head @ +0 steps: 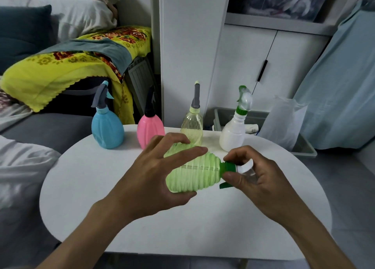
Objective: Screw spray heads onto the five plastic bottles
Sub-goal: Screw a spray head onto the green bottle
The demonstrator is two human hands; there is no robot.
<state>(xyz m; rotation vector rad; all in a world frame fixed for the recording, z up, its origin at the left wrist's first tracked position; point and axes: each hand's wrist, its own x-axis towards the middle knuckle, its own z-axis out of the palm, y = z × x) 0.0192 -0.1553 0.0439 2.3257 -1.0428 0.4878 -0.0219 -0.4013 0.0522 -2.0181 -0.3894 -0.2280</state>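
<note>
The left hand (154,175) has its grip wrapped round the body of a ribbed, translucent green plastic bottle (192,175), thumb underneath and fingers curled over the top, holding it on its side just above the round white table (101,197). The right hand (255,179) pinches the green screw collar (229,166) at the bottle's neck between thumb and forefinger; the white and clear spray head (246,167) sits half hidden inside that palm, with a green trigger tip (225,185) poking out below the thumb.

Beyond the held bottle, along the far edge of the table, four more sprayers stand upright in a row. Farthest left of it is a blue plastic bottle with a grey trigger head (107,130). Next comes a pink plastic bottle with a black trigger head (150,130), partly behind the left fingers. Directly behind the held bottle stands a pale yellow clear bottle with a grey head (191,126), and to its right a white plastic bottle with a green collar and clear head (233,134).

Off the table behind that white bottle sits a grey plastic bin (304,149) holding a translucent plastic bag (284,122).
</note>
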